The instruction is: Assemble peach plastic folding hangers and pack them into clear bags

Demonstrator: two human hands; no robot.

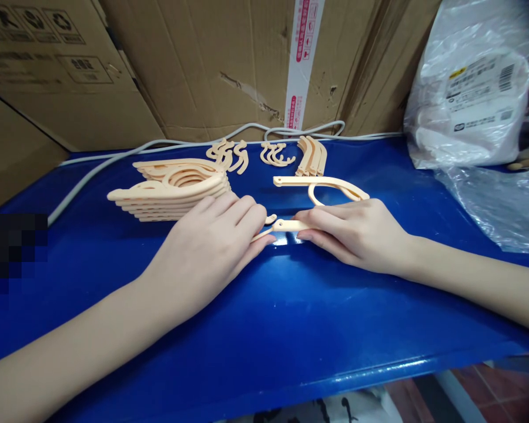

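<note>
From the head view, both hands meet over a blue table (291, 317), and every place here is given from the small peach plastic piece (286, 225) lying at its middle. The left hand (211, 247) lies palm down just left of that piece, fingers curled over its thin end and pinching it. The right hand (357, 235) closes on its other end, thumb and forefinger pressing it to the table. Just behind the piece lies a single hanger arm (321, 185), touching the right hand's knuckles. Behind and to the left sits a stack of hanger parts (171, 188). Farther behind are small hooks (275, 155). Cardboard boxes (203, 64) stand at the back, and a plastic bag (471, 88) rests far right.
</note>
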